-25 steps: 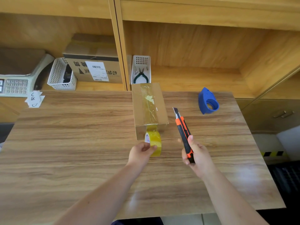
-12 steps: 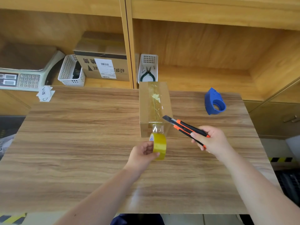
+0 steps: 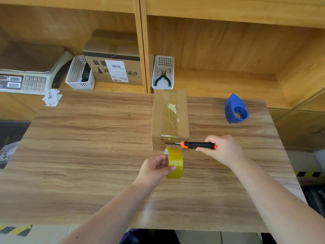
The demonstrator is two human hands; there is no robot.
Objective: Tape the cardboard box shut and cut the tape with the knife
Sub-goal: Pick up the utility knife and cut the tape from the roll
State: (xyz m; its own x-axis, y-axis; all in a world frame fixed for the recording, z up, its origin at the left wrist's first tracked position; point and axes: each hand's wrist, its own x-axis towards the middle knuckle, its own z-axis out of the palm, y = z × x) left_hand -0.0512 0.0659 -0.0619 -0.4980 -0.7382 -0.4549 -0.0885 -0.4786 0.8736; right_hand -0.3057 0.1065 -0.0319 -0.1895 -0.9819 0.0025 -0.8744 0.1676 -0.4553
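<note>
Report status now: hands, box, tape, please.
Left hand holds tape roll. Right hand holds knife, blade at tape on box front. Nothing in the way.

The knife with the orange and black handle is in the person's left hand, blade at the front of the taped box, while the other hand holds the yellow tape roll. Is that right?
Not quite. The head view shows the knife in the right hand, not the left. Its blade does point at the front of the taped box, and the left hand holds the yellow tape roll.
</note>
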